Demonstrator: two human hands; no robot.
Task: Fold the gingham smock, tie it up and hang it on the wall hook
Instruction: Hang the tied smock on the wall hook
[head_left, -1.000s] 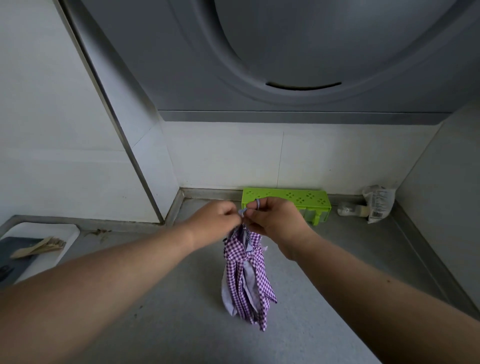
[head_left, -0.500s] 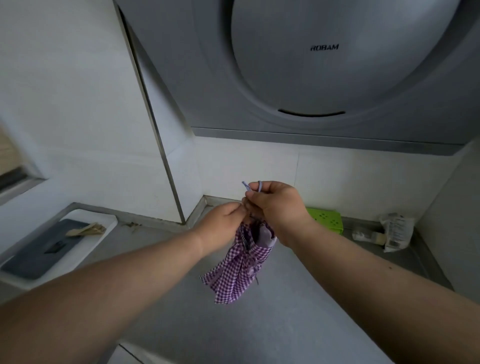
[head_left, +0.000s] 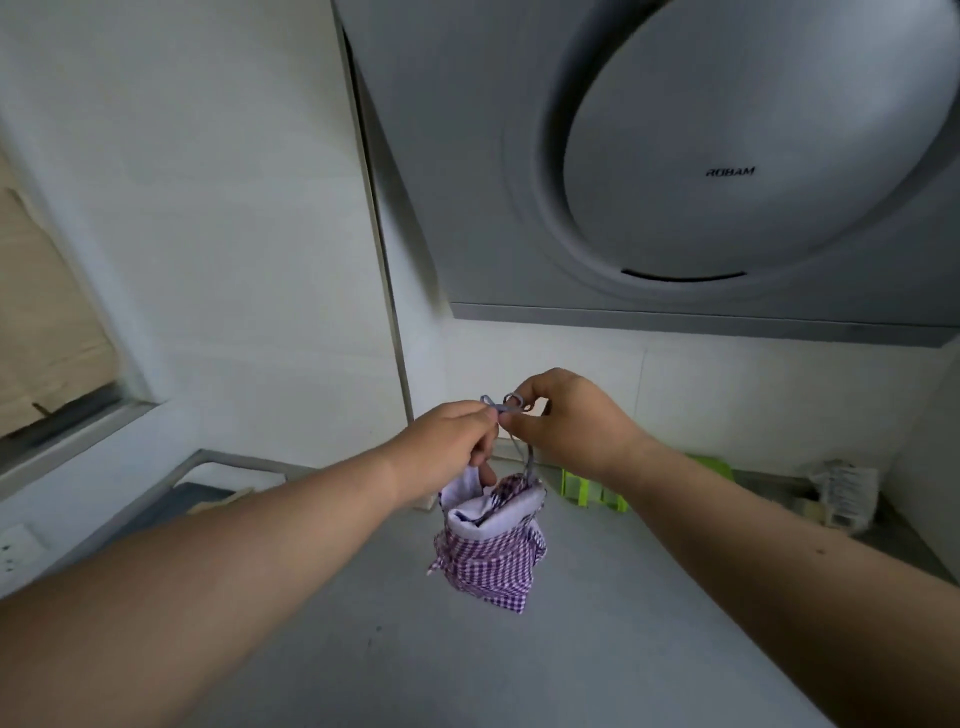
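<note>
Grey range hood (head_left: 675, 156) (marked ROBAM) above grey counter (head_left: 519, 665), green perforated box (head_left: 587, 488) by the wall

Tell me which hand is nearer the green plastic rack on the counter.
Right. The right hand is up just left of the green rack, whose middle its wrist hides; the left hand is farther left, beyond the hanging smock.
</note>
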